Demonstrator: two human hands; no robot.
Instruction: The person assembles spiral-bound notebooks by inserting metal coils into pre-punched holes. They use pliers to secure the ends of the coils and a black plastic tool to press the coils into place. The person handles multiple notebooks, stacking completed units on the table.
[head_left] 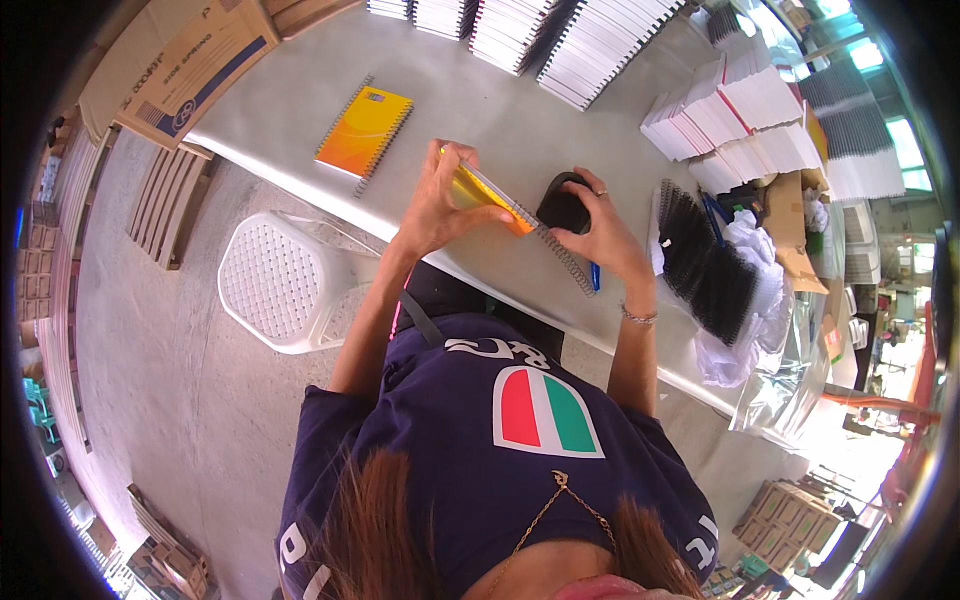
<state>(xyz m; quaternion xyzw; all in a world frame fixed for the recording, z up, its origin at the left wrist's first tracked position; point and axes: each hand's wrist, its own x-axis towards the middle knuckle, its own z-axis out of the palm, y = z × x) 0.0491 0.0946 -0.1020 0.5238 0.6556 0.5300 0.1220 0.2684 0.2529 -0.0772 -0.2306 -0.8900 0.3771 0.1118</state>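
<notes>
My left hand (440, 205) grips a yellow-orange spiral notebook (487, 193), tilted up on edge above the table's near side. A dark wire or plastic coil (565, 262) sticks out past the notebook's lower right end, toward my body. My right hand (603, 228) is curled round a black rounded object (563, 205), its fingers on the far side and the thumb near the coil. What kind of object it is, I cannot make out. Farther left a second yellow-orange notebook (367, 132) lies flat, with coil ends protruding beyond its spine.
Stacks of spiral-bound books (605, 45) line the table's far side. At right are paper stacks (725, 115), a heap of black coils (708, 265) and crumpled plastic (755, 330). A blue pen-like item (595, 276) lies beside my right hand. A white stool (285, 280) stands left; a cardboard box (195, 70) sits far left.
</notes>
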